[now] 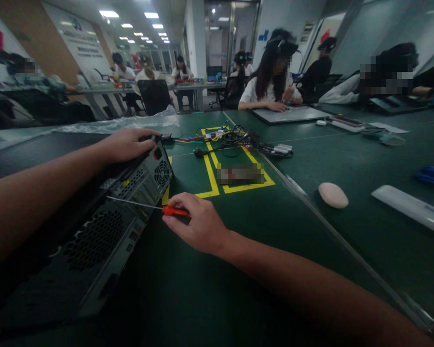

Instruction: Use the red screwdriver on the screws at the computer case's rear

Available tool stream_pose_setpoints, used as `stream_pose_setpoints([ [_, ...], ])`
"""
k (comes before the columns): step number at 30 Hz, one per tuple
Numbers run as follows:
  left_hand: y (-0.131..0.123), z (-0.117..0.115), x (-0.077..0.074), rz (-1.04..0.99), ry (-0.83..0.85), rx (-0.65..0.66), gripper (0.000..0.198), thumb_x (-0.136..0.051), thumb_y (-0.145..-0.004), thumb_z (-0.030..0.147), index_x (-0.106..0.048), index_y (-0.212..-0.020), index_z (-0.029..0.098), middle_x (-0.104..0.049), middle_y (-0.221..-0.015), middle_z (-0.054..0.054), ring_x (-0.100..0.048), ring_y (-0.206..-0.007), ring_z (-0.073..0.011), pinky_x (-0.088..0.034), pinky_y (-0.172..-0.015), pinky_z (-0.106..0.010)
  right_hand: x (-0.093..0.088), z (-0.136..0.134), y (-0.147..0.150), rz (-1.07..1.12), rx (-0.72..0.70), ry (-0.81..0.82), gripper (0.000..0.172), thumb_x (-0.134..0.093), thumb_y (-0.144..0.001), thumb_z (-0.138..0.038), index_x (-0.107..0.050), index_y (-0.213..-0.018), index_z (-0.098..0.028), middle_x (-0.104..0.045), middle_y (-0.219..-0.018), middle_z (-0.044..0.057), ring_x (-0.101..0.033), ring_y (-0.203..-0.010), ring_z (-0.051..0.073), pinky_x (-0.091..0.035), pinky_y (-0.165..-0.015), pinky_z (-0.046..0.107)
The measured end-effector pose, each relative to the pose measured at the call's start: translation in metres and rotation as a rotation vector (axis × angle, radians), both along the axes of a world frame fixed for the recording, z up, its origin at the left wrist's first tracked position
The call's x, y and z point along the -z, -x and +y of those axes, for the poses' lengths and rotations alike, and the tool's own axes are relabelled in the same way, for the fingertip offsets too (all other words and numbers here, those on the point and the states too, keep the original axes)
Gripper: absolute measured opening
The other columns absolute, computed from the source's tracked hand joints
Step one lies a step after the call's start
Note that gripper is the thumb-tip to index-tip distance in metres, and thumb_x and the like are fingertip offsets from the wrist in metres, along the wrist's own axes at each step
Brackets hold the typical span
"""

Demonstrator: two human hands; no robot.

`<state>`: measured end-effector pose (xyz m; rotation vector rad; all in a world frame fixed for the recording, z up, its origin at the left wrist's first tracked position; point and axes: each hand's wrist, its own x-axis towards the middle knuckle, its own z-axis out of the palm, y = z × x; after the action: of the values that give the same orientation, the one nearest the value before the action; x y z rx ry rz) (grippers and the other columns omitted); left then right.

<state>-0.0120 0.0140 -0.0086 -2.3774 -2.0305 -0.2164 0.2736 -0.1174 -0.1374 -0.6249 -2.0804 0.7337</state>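
A dark computer case (137, 188) lies at the left, its metal rear panel with vents and ports turned towards the right. My left hand (128, 143) rests on the case's top near the far rear corner, fingers stretched out over the surface. In my right hand (200, 222) is a screwdriver (176, 212) with an orange and black handle, held by thumb and fingers. Its long thin shaft points left across the rear panel, the tip near the panel's upper edge by the slot covers. Whether the tip touches the case I cannot tell.
Bundled cables (235, 137) lie beyond the case, by yellow tape marks (214, 176) on the green table (260, 250). A blurred-out object (240, 173) sits inside the tape. Rightward are a pale mouse (333, 195) and a white bar (410, 207). A co-worker (271, 77) sits opposite.
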Motion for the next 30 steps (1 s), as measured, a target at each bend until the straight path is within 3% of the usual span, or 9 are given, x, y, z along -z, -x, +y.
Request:
stream_pose_setpoints([
  [19,-0.0002,-0.0019,-0.0016,-0.001,0.003,0.010,0.082,-0.043,-0.106,0.058,-0.071,-0.173,0.019,-0.077,-0.164,-0.017,-0.072,-0.148,-0.0414,-0.052,-0.128,-0.053,-0.0045,-0.0010,-0.0007,0.003,0.001,0.022,0.028,-0.071,-0.111,-0.051,-0.073,-0.118,-0.024,-0.084,-0.117,0.009,-0.078,-0.104,0.024,-0.062,-0.096,0.041],
  [25,0.0015,-0.0007,-0.0014,-0.001,0.005,0.002,0.080,-0.046,-0.107,0.058,-0.071,-0.173,0.022,-0.077,-0.165,-0.013,-0.072,-0.150,-0.0403,-0.052,-0.129,-0.051,-0.0035,-0.0021,-0.0013,0.006,0.014,0.014,0.026,-0.072,-0.111,-0.049,-0.074,-0.120,-0.025,-0.084,-0.117,0.008,-0.079,-0.103,0.023,-0.062,-0.094,0.039],
  [30,0.0012,-0.0013,-0.0018,-0.014,0.009,0.006,0.081,-0.046,-0.106,0.058,-0.070,-0.174,0.020,-0.077,-0.165,-0.017,-0.072,-0.149,-0.0432,-0.053,-0.128,-0.056,-0.0018,-0.0024,-0.0004,0.014,0.008,0.005,0.028,-0.072,-0.111,-0.050,-0.075,-0.120,-0.023,-0.085,-0.117,0.009,-0.079,-0.103,0.024,-0.062,-0.094,0.040],
])
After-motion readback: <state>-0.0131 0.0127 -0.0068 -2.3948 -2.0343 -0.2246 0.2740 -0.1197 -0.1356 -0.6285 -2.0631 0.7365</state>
